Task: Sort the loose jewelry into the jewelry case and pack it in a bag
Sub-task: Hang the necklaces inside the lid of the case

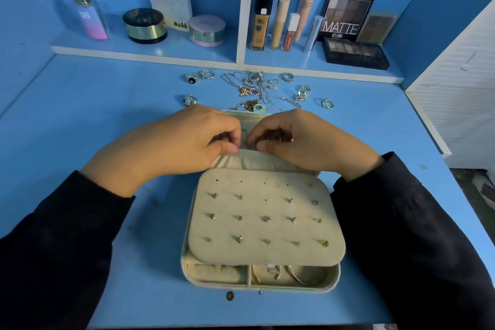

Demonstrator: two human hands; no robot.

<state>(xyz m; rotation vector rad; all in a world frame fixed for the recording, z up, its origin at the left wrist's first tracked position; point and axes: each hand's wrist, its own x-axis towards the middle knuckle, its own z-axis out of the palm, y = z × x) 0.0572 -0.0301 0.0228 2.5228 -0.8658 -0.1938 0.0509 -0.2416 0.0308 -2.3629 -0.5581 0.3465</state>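
While the gathered pocket edge (249, 156) in the lid of the jewelry case (333, 280), centre frame, is pinched betw. thumb & forefinger of the left hand (174, 142), the right hand (310, 142) is curled at the same edge w/ its thumb on it; whether a small piece is also held there can't be told. Most of the loose jewelry (254, 90), i.e. rings & tangled chains, is left on the table (107, 120) just beyond the hands, upper centre, not yet sorted. Risks, as judged: if the edge is let go too soon, a piece could be flicked out or snagged, and chains could be knotted worse if dragged in as a clump. Since the earring panel (267, 232) is laid over the lower tray, studs (266, 219) could be knocked loose by a wrist. Two tiny bits (229, 295) by the case's front wall, lower centre, could be swept off by a sleeve.
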